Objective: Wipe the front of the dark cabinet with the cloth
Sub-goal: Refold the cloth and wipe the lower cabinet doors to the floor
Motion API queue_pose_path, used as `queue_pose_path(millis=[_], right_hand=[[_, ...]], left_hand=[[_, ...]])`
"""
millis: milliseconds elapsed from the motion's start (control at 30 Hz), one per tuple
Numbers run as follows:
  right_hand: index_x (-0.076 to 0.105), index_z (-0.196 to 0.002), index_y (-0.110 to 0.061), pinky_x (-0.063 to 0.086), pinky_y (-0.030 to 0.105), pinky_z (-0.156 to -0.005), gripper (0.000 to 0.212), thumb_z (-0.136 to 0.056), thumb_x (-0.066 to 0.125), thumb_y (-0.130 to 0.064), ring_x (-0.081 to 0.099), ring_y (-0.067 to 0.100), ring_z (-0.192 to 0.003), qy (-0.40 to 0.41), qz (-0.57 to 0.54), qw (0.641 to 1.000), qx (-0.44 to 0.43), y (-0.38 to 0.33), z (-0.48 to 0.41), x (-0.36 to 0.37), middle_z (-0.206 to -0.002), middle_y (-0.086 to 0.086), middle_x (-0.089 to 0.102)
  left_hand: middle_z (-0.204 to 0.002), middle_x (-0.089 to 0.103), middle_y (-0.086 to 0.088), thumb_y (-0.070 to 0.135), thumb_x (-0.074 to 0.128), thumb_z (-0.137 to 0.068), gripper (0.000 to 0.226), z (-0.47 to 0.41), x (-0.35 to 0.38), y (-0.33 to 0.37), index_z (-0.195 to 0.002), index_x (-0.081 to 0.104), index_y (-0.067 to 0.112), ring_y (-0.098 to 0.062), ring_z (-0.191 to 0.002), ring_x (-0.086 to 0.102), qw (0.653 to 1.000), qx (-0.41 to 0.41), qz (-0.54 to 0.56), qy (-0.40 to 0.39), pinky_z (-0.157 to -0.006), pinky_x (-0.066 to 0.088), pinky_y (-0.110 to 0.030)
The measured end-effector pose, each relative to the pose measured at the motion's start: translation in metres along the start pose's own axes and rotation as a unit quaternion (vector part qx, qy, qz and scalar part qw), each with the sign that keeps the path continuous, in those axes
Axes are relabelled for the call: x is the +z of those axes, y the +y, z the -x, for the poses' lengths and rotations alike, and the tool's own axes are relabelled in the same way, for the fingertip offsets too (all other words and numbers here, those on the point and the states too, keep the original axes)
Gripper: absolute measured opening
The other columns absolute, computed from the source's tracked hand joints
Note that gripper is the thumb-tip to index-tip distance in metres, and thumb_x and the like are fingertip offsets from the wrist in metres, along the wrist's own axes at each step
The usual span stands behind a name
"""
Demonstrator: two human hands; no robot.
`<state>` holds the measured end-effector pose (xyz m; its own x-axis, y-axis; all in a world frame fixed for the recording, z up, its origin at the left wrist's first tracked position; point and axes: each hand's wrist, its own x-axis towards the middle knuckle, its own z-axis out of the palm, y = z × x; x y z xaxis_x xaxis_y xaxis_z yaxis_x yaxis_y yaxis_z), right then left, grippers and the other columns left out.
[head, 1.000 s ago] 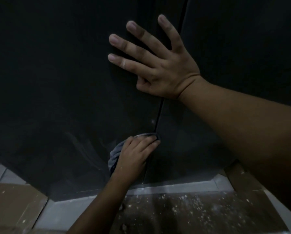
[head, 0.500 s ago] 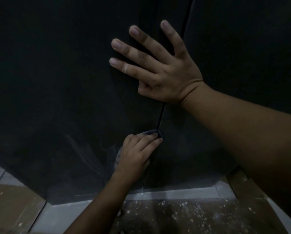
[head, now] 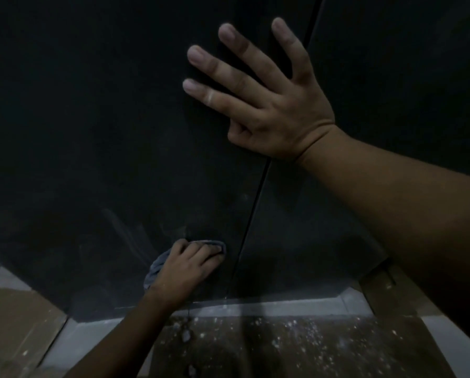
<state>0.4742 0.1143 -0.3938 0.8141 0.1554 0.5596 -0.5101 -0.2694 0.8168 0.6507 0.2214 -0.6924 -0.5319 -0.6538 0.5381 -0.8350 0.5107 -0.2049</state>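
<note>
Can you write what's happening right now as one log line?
step: wiping low on cabinet front | left hand: pressing cloth beside door seam | right hand: flat, fingers spread, bracing

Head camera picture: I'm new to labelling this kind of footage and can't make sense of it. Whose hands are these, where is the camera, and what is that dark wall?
The camera sits on a person's head and looks forward and down, so you see their own two bare arms reaching out; no machine is involved. The dark wall is the front of a cabinet, seen from very close. The thin line running down it is the gap between two doors.

The right hand lies flat and spread on the upper part, over that gap, and holds nothing. The left hand, low down just left of the gap, presses a bunched grey cloth against the door. Faint pale smears show to its left.

Below is a light base strip, then a dark floor speckled with white dust and crumbs.
</note>
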Motion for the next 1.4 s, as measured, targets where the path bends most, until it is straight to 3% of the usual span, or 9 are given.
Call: queue_pose_path(millis=[100,333,467,633,733,833,933,1267,1400], right_hand=[[0.051,-0.148,-0.029,0.038,0.062,-0.105,0.05,-0.099,0.05,-0.03,0.053,0.029,-0.135,-0.005,0.002,1.0,0.002,0.0,0.001,-0.002,-0.15,-0.002,0.053],[0.043,-0.152,-0.037,0.014,0.053,-0.118,0.059,-0.095,0.055,-0.03,0.037,0.028,-0.146,-0.054,-0.08,0.994,0.051,-0.04,0.032,-0.007,-0.159,-0.003,0.04],[0.031,-0.157,-0.04,0.007,0.055,-0.122,0.069,-0.093,0.056,-0.035,0.018,0.024,-0.155,-0.189,-0.153,0.968,0.064,-0.094,0.088,-0.026,-0.167,-0.005,0.02],[0.023,-0.159,-0.04,0.004,0.068,-0.119,0.071,-0.097,0.057,-0.036,0.003,0.029,-0.155,-0.226,-0.196,0.926,0.229,-0.146,0.074,-0.036,-0.169,-0.002,0.009],[0.014,-0.161,-0.039,0.002,0.07,-0.119,0.075,-0.1,0.057,-0.034,-0.011,0.03,-0.154,-0.241,-0.201,0.902,0.295,-0.17,0.07,-0.034,-0.169,-0.001,-0.009],[0.005,-0.162,-0.036,-0.001,0.068,-0.119,0.074,-0.103,0.05,-0.043,-0.02,0.03,-0.152,-0.248,-0.219,0.886,0.325,-0.189,0.068,-0.031,-0.167,-0.001,-0.021],[0.0,-0.162,-0.034,-0.01,0.067,-0.117,0.077,-0.102,0.042,-0.059,-0.028,0.031,-0.15,-0.254,-0.211,0.887,0.321,-0.194,0.066,-0.023,-0.165,0.0,-0.027],[-0.008,-0.161,-0.03,-0.009,0.07,-0.116,0.086,-0.102,0.051,-0.051,-0.031,0.037,-0.147,-0.259,-0.223,0.877,0.337,-0.203,0.064,-0.021,-0.162,0.006,-0.033],[-0.007,-0.161,-0.029,-0.008,0.069,-0.117,0.084,-0.103,0.051,-0.047,-0.031,0.036,-0.147,-0.251,-0.238,0.873,0.343,-0.207,0.063,-0.023,-0.162,0.006,-0.034]], left_hand=[[-0.126,0.055,0.0,0.023,0.054,-0.089,0.039,-0.015,-0.026,-0.008,-0.128,0.054,0.023,-0.021,-0.101,0.051,0.993,-0.039,0.024,0.104,-0.084,0.035,-0.04],[-0.124,0.065,-0.002,0.018,0.073,-0.086,0.039,-0.032,-0.097,-0.048,-0.125,0.069,0.021,-0.031,-0.091,0.063,0.96,-0.147,0.008,0.237,-0.083,0.043,-0.044],[-0.127,0.05,-0.003,0.031,0.062,-0.091,0.038,-0.004,-0.104,-0.066,-0.128,0.055,0.029,-0.031,-0.102,0.053,0.949,-0.225,-0.036,0.217,-0.087,0.04,-0.046],[-0.119,0.054,-0.009,0.039,0.05,-0.096,0.029,0.047,-0.104,-0.093,-0.119,0.058,0.024,-0.031,-0.103,0.051,0.967,-0.234,-0.038,0.093,-0.088,0.049,-0.051],[-0.104,0.064,-0.014,0.037,0.056,-0.098,0.023,0.045,-0.115,-0.106,-0.103,0.064,0.016,-0.031,-0.098,0.058,0.949,-0.28,-0.001,0.145,-0.085,0.05,-0.046],[-0.114,0.049,-0.028,0.021,0.058,-0.096,0.029,0.033,-0.13,-0.106,-0.119,0.048,0.006,-0.036,-0.109,0.044,0.918,-0.324,0.021,0.228,-0.1,0.032,-0.025],[-0.119,0.042,-0.022,0.016,0.062,-0.095,0.031,0.016,-0.134,-0.103,-0.121,0.046,0.009,-0.034,-0.111,0.041,0.897,-0.341,0.047,0.277,-0.098,0.033,-0.027],[-0.133,0.048,-0.007,0.015,0.072,-0.087,0.048,0.048,-0.09,-0.084,-0.131,0.056,0.022,-0.027,-0.109,0.051,0.989,-0.115,-0.032,0.086,-0.091,0.043,-0.042],[-0.103,0.061,0.005,0.024,0.064,-0.096,0.009,0.07,-0.087,-0.088,-0.104,0.064,0.026,0.002,-0.095,0.053,0.964,-0.242,0.013,0.109,-0.086,0.043,-0.021]])
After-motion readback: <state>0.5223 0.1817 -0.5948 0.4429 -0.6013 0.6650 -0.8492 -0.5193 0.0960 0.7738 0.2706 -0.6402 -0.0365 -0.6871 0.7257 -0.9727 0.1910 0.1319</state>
